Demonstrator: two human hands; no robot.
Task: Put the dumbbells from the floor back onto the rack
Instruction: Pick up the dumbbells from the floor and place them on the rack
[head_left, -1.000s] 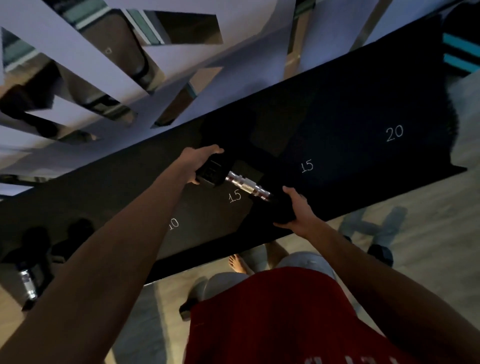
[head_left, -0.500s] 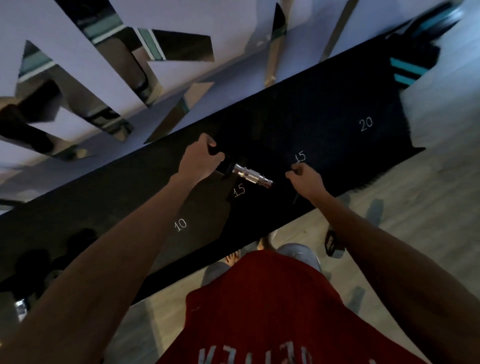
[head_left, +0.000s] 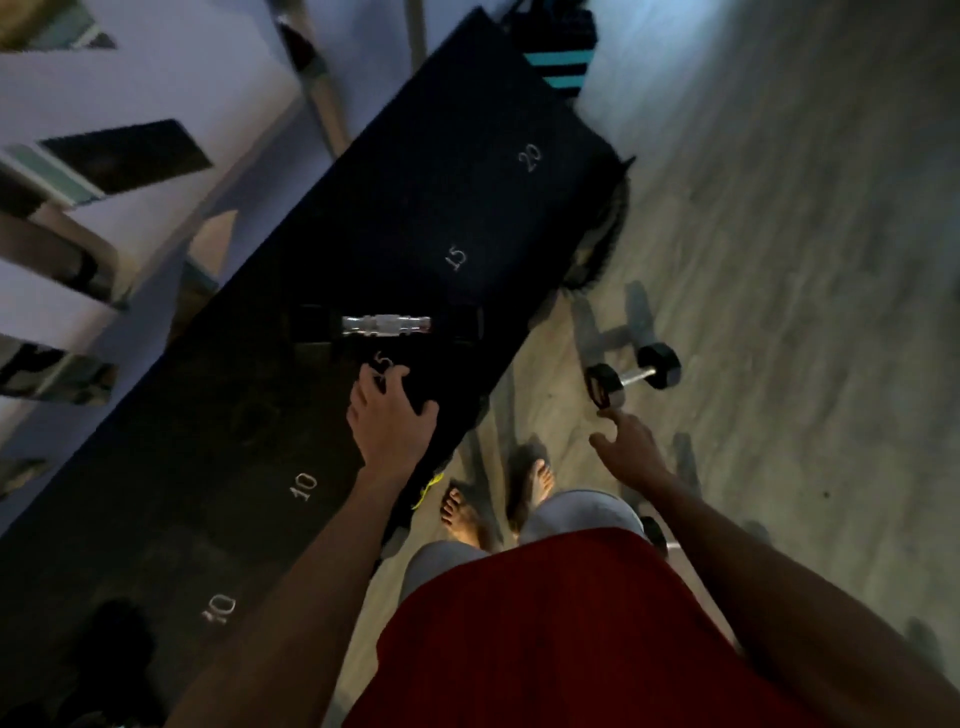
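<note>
A black dumbbell with a chrome handle (head_left: 385, 325) lies on the black rack top (head_left: 467, 208), just above a chalked 15 mark. My left hand (head_left: 390, 415) rests flat on the rack a little below that dumbbell, fingers spread, holding nothing. On the wooden floor to the right lies a second black dumbbell (head_left: 632, 376). My right hand (head_left: 626, 441) hangs in the air just below it, fingers apart and empty. Part of a third dumbbell (head_left: 655, 535) shows on the floor behind my knee.
The rack carries chalked numbers 10, 15 and 20 and runs diagonally along a white wall with mirror strips (head_left: 124, 156). A dark striped object (head_left: 563, 62) stands past the rack's far end. My bare feet (head_left: 535, 483) are on the floor beside the rack edge.
Both hands have let go of the dumbbell, which now lies alone on the rack. The view has swung right and down, and my right hand has moved off the rack toward the floor dumbbell.
</note>
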